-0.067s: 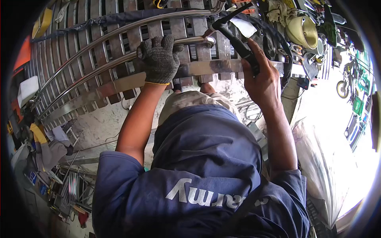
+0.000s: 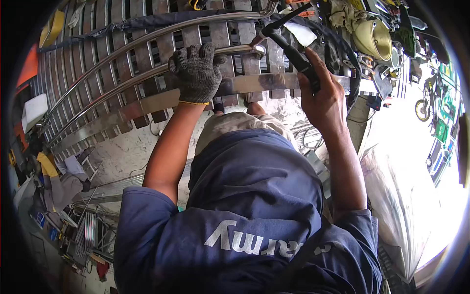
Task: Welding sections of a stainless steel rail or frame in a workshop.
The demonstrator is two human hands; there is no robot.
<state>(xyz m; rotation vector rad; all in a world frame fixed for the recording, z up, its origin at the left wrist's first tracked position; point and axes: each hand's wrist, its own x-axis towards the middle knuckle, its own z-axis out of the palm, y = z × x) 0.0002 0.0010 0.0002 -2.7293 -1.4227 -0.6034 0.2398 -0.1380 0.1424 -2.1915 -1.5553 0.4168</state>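
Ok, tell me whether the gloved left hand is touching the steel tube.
Touching. The head view shows the gloved left hand laid over the steel tube, fingers draped across it, with no gap visible.

Yellow helmet (image 2: 373,38) top right; motorcycle (image 2: 422,109) beyond; white sack (image 2: 401,196) right.

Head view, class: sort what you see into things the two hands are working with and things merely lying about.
In hand:
left hand, in a grey knit glove, pressing on the curved steel tube
right hand, bare, gripping the black welding torch
slatted metal frame under the tubes

Lying about:
yellow-green bowl-shaped thing
white sack
motorbike
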